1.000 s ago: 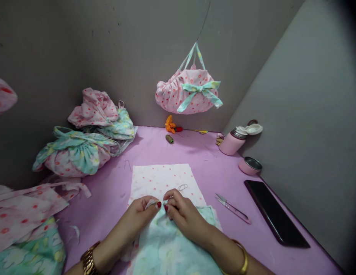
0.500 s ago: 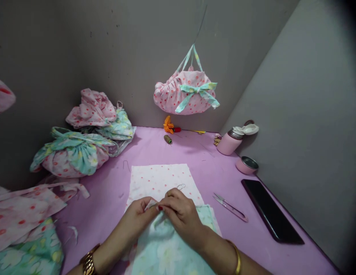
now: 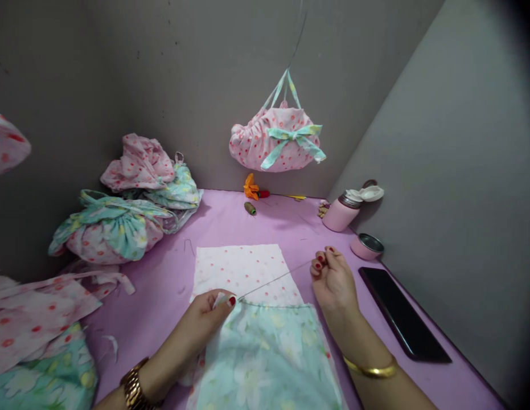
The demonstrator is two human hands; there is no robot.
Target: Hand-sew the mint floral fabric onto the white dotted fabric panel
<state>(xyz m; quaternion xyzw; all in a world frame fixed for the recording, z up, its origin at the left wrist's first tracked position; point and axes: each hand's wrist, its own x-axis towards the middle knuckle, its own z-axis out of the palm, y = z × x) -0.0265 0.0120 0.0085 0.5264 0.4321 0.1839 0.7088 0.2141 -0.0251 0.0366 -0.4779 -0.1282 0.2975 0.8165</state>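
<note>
Left hand (image 3: pixel 207 319) pinching the edge of mint floral cotton (image 3: pixel 265 359), over dotted white cotton (image 3: pixel 243 273). Right hand (image 3: pixel 334 282) pinching taut sewing thread (image 3: pixel 275 280); held out to the right.

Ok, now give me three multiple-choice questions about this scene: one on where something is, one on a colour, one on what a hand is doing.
1. Where is the gathered pink bag? A) on the floor B) hanging above the lilac tabletop
2. What colour are the fingernails? A) red B) blue
3. What is the right hand doing? A) lying flat B) cutting with scissors C) raised, pinching a thread

1 B: its straps run up to a wire.
2 A: red polish shows on both hands.
3 C: the thread runs from it to the floral cloth at the left hand.
</note>
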